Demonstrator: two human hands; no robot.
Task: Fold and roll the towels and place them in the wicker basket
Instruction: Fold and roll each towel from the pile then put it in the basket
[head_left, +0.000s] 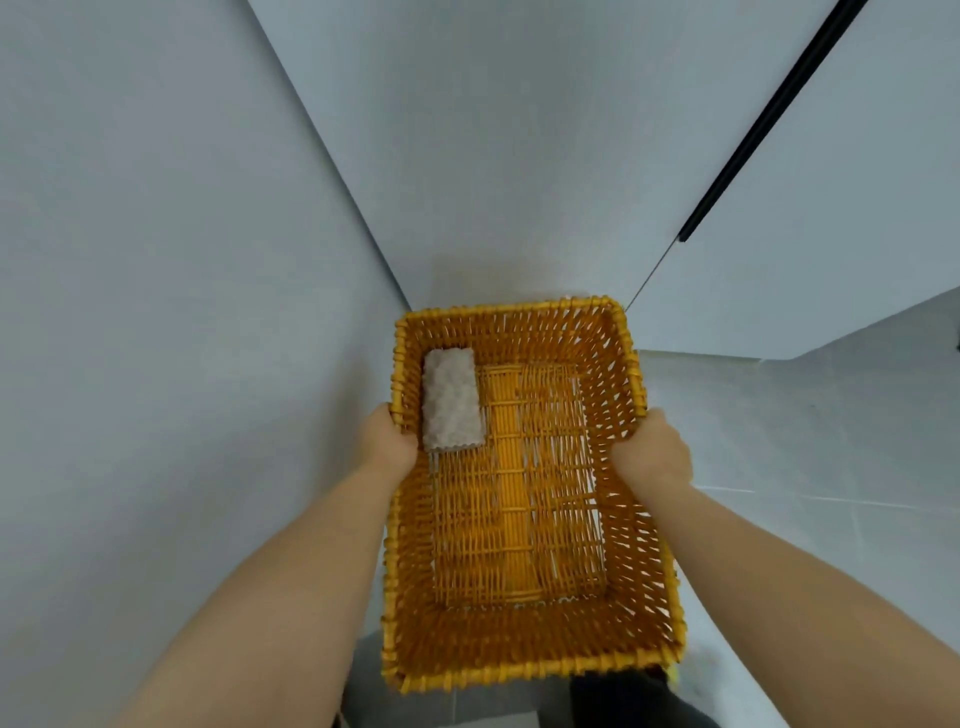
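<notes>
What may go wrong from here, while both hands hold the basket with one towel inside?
1. The rolled towel lies loose in the far left corner of the wicker basket. If the basket tips, the towel may slide or unroll.
2. The left hand and the right hand grip only the side rims, and nothing visible supports the bottom. A grip might slip and the basket could drop to the floor.
</notes>
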